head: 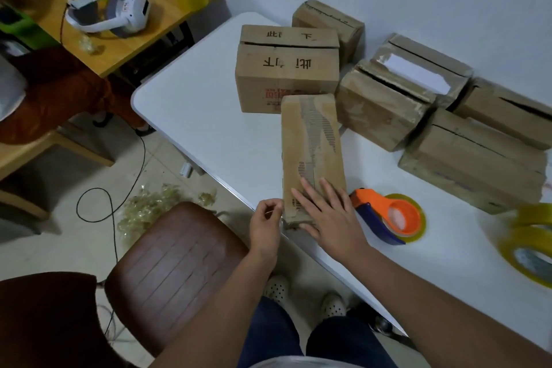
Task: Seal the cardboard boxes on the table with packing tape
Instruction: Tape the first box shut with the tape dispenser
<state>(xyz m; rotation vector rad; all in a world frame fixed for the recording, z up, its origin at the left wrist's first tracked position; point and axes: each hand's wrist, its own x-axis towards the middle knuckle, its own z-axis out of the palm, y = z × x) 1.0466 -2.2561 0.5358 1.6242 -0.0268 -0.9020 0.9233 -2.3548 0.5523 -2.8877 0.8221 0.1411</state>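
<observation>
— So, which box is being worked on?

— A long narrow cardboard box (312, 155) lying flat on the white table (209, 104), with its near end at the table's front edge. Its top is worn: the brown outer paper has torn off in a ragged strip down the middle, baring the corrugated ribs beneath.

— And the hands?

— Right hand (330, 215) lies flat on the near end of that box, fingers straight and spread, pressing down without gripping. Left hand (265, 225) is just left of the same end, fingers curled, thumb and forefinger pinched together. Whether anything lies between them I cannot tell.

— Where's the tape?

— An orange and blue tape dispenser (388, 218) with a yellowish roll lies on the table just right of the narrow box, beside the right hand. Two loose tape rolls (528, 245) sit further right, at the frame's edge.

— Other boxes?

— Just behind the narrow box stands a bigger carton (286, 75) with printed characters, its top seam showing a dark gap. Right of the narrow box, several more cartons (418, 98) cluster, flaps closed with dark seams showing, one with a white label.
</observation>
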